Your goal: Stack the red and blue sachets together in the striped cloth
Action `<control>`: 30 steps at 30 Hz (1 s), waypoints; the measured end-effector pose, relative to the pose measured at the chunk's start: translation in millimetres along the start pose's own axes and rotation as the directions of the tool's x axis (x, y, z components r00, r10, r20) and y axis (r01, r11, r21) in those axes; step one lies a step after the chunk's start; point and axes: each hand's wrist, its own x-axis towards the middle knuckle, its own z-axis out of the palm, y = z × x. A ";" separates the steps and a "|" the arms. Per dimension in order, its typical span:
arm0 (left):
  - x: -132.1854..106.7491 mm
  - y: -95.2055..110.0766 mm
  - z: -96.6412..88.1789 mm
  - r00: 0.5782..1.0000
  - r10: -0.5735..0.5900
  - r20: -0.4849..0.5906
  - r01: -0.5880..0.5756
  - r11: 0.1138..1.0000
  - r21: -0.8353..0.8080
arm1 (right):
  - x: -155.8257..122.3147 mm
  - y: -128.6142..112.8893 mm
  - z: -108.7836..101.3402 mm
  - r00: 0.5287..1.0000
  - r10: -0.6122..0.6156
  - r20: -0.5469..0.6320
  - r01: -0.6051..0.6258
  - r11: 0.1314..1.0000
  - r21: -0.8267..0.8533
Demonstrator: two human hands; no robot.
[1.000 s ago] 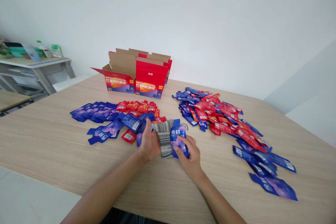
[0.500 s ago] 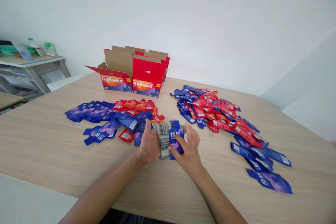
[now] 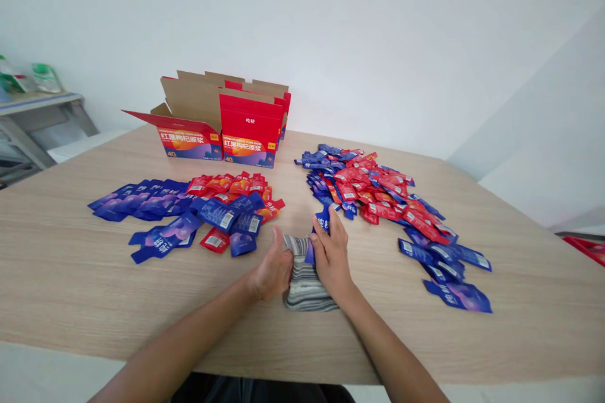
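My left hand (image 3: 274, 269) is closed on the left edge of a grey striped cloth (image 3: 309, 289), its thumb pointing up. The cloth lies on the table and spreads between both hands. A blue sachet (image 3: 323, 219) with white lettering is gripped in my right hand (image 3: 333, 258), over the upper right of the cloth. The sachet stands tilted with its narrow neck away from me. My right fingers hide much of its right side.
Left of my hands lie blue sachets (image 3: 165, 236) and red sachets (image 3: 241, 184). A mixed heap of sachets (image 3: 368, 182) spreads to the right. Open red cartons (image 3: 250, 123) stand at the back near the wall. A side table (image 3: 42, 101) stands far left.
The blue sachet, lying across the cloth before, is now tilted in my right hand's closer grip. More of the cloth shows towards me. The whole view has shifted slightly.
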 end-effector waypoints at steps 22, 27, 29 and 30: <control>6.7 13.9 -8.8 0.999 0.032 0.009 -0.031 0.992 -0.120 | 7.0 -1.0 -12.4 0.918 -0.310 0.246 0.286 0.950 0.130; 7.9 24.1 -11.4 0.992 0.100 -0.070 -0.109 0.986 -0.130 | -2.0 -8.6 -1.1 0.877 -0.379 0.294 0.372 0.925 0.083; 7.5 20.3 -7.3 0.987 0.099 -0.129 -0.113 0.987 -0.110 | -4.9 -8.2 2.7 0.882 -0.369 0.292 0.357 0.929 0.096; 7.2 16.9 -5.0 0.985 0.081 -0.154 -0.096 0.991 -0.094 | -5.7 -7.2 3.6 0.885 -0.364 0.289 0.348 0.931 0.108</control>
